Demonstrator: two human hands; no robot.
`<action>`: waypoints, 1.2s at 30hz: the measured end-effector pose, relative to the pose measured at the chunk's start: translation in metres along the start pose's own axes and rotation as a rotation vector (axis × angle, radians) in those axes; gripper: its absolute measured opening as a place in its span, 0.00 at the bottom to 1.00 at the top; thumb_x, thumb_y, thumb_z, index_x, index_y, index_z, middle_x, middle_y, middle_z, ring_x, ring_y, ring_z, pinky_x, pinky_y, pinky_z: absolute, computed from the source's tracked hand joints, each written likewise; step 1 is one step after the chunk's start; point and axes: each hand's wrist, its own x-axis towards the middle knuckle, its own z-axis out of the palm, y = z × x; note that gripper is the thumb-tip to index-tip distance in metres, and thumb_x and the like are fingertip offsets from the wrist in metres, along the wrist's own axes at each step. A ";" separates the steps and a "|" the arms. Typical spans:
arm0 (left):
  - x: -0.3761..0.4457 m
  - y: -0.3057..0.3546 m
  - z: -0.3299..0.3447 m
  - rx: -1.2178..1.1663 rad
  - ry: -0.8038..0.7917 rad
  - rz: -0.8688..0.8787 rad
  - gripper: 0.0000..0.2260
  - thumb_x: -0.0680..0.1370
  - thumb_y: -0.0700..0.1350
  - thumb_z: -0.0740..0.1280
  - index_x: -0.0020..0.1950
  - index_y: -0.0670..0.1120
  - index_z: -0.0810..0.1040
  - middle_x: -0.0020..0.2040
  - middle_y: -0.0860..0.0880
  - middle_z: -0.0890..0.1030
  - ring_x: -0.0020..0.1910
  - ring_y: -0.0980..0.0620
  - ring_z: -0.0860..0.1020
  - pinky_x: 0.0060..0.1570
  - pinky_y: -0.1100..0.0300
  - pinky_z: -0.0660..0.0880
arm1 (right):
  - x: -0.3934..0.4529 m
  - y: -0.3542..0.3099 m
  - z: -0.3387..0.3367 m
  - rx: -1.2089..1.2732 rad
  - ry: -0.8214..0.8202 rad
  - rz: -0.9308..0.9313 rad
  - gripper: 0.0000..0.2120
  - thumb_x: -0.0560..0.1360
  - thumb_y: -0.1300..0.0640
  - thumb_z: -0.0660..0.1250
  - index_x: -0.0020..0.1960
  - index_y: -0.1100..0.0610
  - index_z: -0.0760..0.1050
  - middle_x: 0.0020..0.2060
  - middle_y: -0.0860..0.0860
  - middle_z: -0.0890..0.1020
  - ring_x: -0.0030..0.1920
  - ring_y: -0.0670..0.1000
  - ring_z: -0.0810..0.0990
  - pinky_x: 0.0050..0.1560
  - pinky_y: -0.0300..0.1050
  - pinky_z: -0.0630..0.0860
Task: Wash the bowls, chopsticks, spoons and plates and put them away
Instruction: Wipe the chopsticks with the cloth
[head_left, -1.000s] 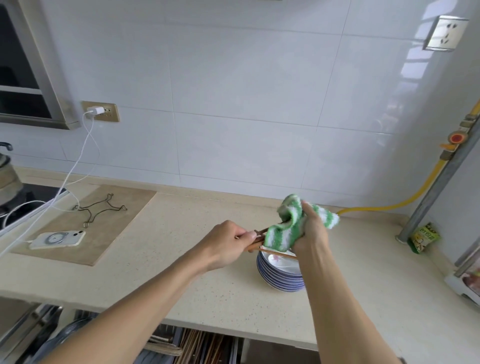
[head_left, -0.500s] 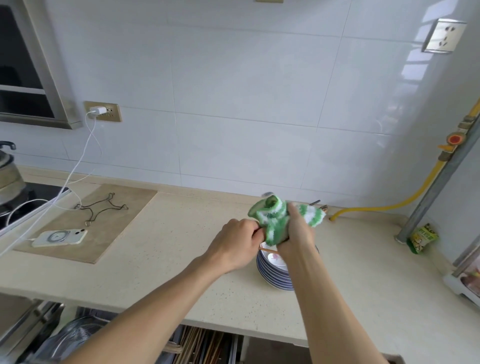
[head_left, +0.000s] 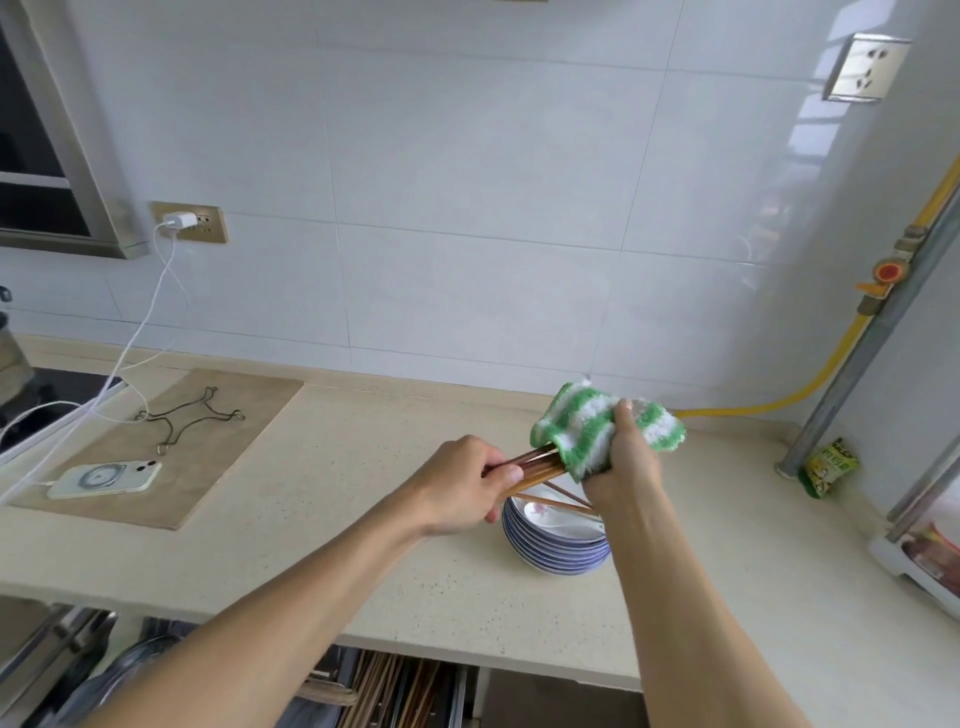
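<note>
Phone (head_left: 106, 478) on charge lies far left on the counter (head_left: 322, 540). L hand (head_left: 460, 488), arm stretched fwd, fingers curled tight round a bundle of chopsticks (head_left: 535, 466), held roughly level above the stack of plates (head_left: 556, 545). R hand (head_left: 621, 467), wrist bent, fingers clamped on a green-white cloth (head_left: 597, 428) wrapped round the chopsticks' far ends; two more chopsticks + a white spoon (head_left: 550, 519) rest in the top plate.

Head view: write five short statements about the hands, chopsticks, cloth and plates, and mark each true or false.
1. The left hand grips a bundle of chopsticks. True.
2. The right hand holds a blue sponge. False: it holds a green and white cloth wrapped round the chopsticks.
3. The stack of plates stands on the counter. True.
4. The top plate is bare. False: a white spoon and loose chopsticks lie on it.
5. The phone lies beside the plates. False: it lies far to the left, on the brown mat.
</note>
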 end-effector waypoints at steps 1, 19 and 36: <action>0.005 0.002 0.004 0.043 0.028 0.001 0.13 0.85 0.47 0.59 0.49 0.42 0.79 0.35 0.50 0.81 0.23 0.64 0.73 0.29 0.63 0.68 | -0.001 0.011 0.002 -0.037 0.002 -0.007 0.16 0.80 0.47 0.65 0.57 0.59 0.75 0.52 0.58 0.84 0.43 0.54 0.85 0.38 0.49 0.81; 0.009 -0.004 0.001 0.184 0.095 0.077 0.19 0.85 0.47 0.58 0.33 0.49 0.67 0.29 0.52 0.71 0.27 0.53 0.68 0.27 0.60 0.59 | 0.004 -0.005 0.004 -0.050 0.113 -0.098 0.10 0.81 0.51 0.66 0.52 0.58 0.73 0.52 0.55 0.83 0.39 0.49 0.83 0.40 0.48 0.80; 0.017 -0.004 0.007 0.139 0.201 0.030 0.16 0.85 0.46 0.57 0.38 0.46 0.70 0.34 0.48 0.75 0.28 0.54 0.71 0.25 0.63 0.60 | -0.003 0.031 0.025 -0.126 -0.081 0.073 0.07 0.79 0.58 0.68 0.54 0.61 0.76 0.48 0.58 0.84 0.41 0.56 0.85 0.37 0.49 0.82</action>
